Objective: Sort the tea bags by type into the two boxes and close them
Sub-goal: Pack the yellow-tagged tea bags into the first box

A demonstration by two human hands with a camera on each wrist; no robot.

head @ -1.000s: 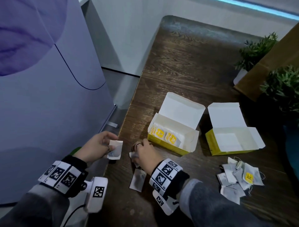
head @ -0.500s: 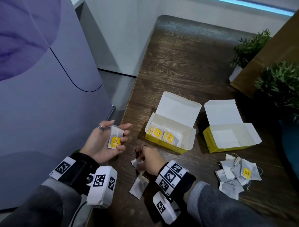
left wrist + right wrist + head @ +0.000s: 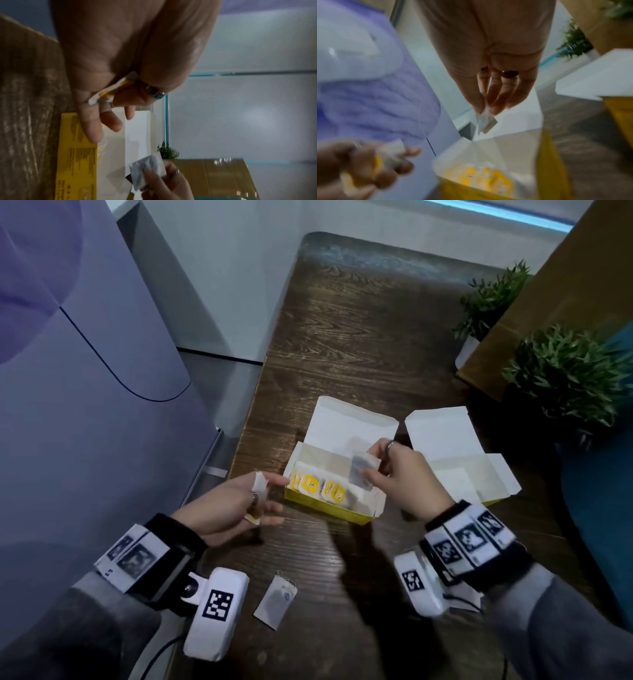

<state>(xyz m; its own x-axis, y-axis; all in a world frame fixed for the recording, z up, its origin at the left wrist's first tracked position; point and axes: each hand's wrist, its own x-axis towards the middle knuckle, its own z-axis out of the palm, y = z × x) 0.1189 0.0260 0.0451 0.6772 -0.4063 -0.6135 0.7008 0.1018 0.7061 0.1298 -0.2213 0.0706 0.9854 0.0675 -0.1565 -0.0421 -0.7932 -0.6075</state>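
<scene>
With your right hand (image 3: 402, 474) pinching the plain tea bag (image 3: 363, 474) above the yellow-tag box (image 3: 329, 508), carry it clear to the second box (image 3: 476, 474), while your left hand (image 3: 236, 505) holds a yellow-tagged bag (image 3: 258, 491).

yellow boxes (image 3: 327, 510), wood-grain table (image 3: 359, 337)

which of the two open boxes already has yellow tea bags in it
The left box, between the hands: a row of yellow-tagged bags shows inside. The right box shows none.
</scene>
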